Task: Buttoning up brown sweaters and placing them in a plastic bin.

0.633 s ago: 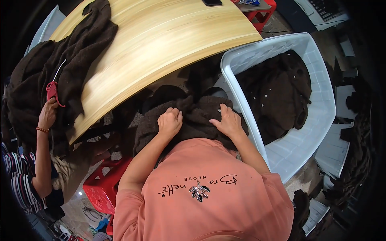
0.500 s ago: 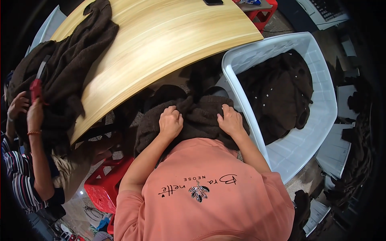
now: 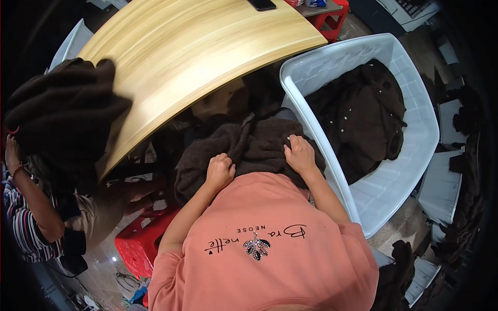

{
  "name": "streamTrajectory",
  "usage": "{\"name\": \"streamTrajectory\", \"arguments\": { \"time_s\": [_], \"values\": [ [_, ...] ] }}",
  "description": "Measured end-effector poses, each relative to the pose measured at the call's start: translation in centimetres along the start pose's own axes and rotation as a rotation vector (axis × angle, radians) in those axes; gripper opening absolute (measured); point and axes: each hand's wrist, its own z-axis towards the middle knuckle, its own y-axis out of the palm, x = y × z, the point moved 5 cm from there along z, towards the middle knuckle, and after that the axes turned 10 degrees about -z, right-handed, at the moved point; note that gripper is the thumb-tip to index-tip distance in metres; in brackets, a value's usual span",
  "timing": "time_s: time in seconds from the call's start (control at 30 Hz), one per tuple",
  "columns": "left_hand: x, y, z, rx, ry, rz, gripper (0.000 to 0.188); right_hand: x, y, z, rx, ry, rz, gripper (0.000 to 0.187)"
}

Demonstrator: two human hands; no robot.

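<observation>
A dark brown knitted garment (image 3: 259, 147) lies bunched across my lap, below the table's edge. My left hand (image 3: 221, 170) grips its near side with curled fingers, close to my body. Further right, my right hand (image 3: 300, 155) pinches the cloth, and a tiny pale spot shows at its fingertips. The fabric between the two hands is loosely folded. Part of each hand's fingertips is hidden in the cloth.
A wooden table (image 3: 202, 46) curves ahead, bearing a phone (image 3: 262, 4). To my right a white plastic bin (image 3: 415, 171) holds brown garments (image 3: 358, 124). At left a co-worker's hand (image 3: 12, 150) is by a raised brown garment (image 3: 67, 103). A red stool (image 3: 137, 249) stands lower left.
My left hand has drawn slightly nearer my body; my right hand keeps its hold. The co-worker's garment has been lifted and bunched off the table, and the red-handled tool is mostly hidden.
</observation>
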Motion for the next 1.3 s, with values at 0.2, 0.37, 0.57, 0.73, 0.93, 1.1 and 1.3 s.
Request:
{"name": "streamTrajectory", "arguments": {
  "time_s": [0.2,0.37,0.57,0.73,0.93,1.1,1.3],
  "values": [
    [-0.1,0.2,-0.1,-0.008,-0.018,-0.007,0.012,-1.6,0.5,0.0,0.047,-0.117,0.113,0.025],
    [0.0,0.5,-0.8,-0.009,-0.029,-0.033,0.013,-1.5,0.9,-0.1,0.056,-0.129,0.054,0.026],
    [0.3,0.2,-1.1,-0.009,0.015,-0.007,0.012,-1.6,0.1,-0.7,0.097,-0.135,0.068,0.026],
    [0.4,0.0,-1.5,0.01,0.007,-0.044,0.011,-1.1,-0.4,-1.0,0.072,-0.094,0.05,0.027],
    [1.8,-1.5,-1.9,0.131,-0.056,-0.193,0.012,0.0,0.0,-1.2,0.066,-0.017,0.131,0.02],
    [4.4,-4.1,-1.4,0.183,-0.15,-0.306,0.014,0.4,-0.1,-0.9,-0.011,0.065,0.196,0.025],
    [4.3,-2.6,-1.5,-0.064,-0.323,-0.267,0.024,-1.5,-2.6,-1.3,0.119,-0.002,0.408,0.021]
  ]
}}
